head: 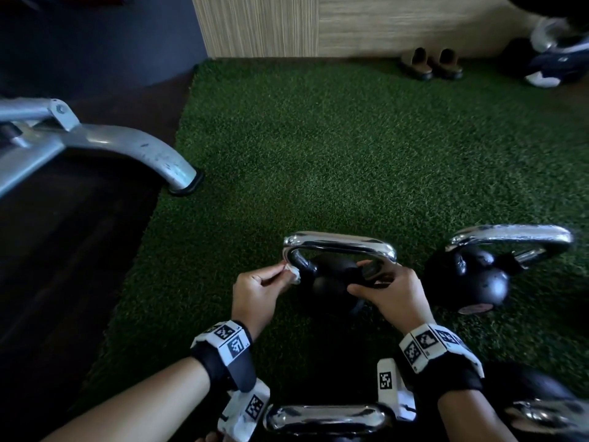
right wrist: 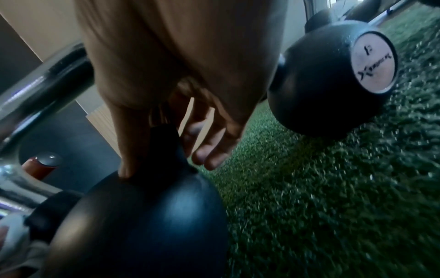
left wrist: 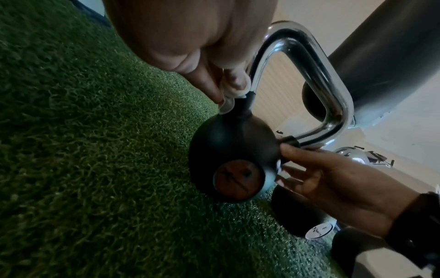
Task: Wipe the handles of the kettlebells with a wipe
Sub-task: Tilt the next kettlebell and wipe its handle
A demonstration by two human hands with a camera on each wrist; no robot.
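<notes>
Lower centre of frame: my left hand (head: 255,290) pinches the wipe (head: 291,273) against the kettlebell (head: 331,282) handle (head: 339,242), my right hand (head: 387,293) clasping its neck to steady it

Dim room, dark at the left of the head view, with bright glare streaking the chrome handle (head: 339,243) and straight edges bowing near the corners. In the left wrist view the palm (left wrist: 181,35) looms soft and out of focus. In the right wrist view the turf (right wrist: 333,188) smears with motion blur and grain.
</notes>
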